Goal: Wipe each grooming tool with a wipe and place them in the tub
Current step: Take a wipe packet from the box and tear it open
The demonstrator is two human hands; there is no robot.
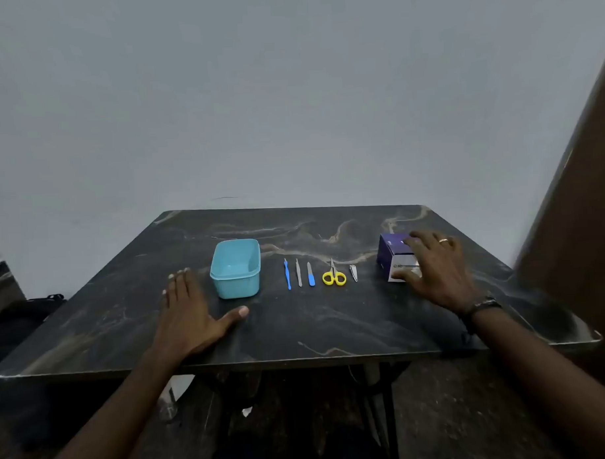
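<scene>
A light blue tub (235,268) stands empty on the dark marbled table (297,325). To its right lie several grooming tools in a row: a thin blue-handled tool (287,274), a metal tweezer-like tool (298,272), a blue-handled nail file (311,274), yellow-handled scissors (334,274) and a small nail clipper (353,273). At the right stands a purple and white wipe box (394,255). My right hand (436,272) lies over the box, fingers spread on its top and thumb at its front. My left hand (187,312) rests flat on the table left of the tub.
A grey wall rises behind the table. A brown panel (581,202) stands at the right edge. A dark bag (29,314) lies on the floor to the left. The table's metal legs show below the front edge.
</scene>
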